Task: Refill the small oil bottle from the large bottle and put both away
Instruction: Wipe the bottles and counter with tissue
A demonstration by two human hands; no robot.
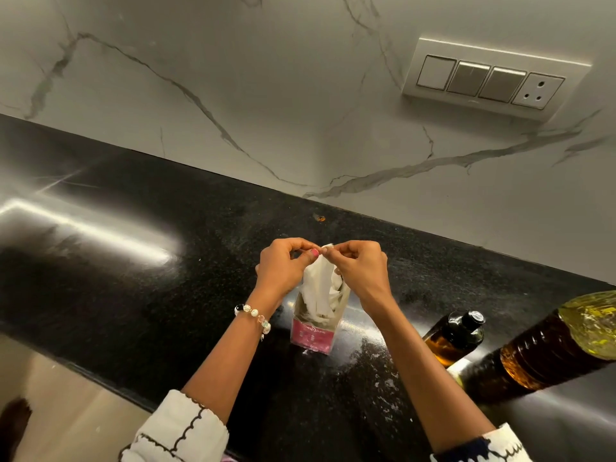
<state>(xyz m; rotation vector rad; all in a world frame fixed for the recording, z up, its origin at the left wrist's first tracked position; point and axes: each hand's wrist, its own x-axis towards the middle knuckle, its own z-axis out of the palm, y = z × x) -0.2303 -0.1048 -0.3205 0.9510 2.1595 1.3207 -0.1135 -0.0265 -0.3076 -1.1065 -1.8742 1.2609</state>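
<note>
The small oil bottle (454, 338), dark glass with amber oil and a black cap, stands on the black counter at the right. Beside it, at the frame's right edge, is the large bottle (553, 348) with amber oil and a yellow-green top. Both stand apart from my hands. Over the middle of the counter my left hand (283, 265) and my right hand (361, 268) pinch the top of a white tissue (321, 281) together. The tissue rises out of a pink tissue box (311, 335) standing below them.
The black granite counter (133, 261) runs diagonally under a white marble wall. A switch panel with a socket (493, 78) is on the wall at the upper right. A small orange speck (320, 218) lies near the wall. The counter's front edge and the floor are at the lower left.
</note>
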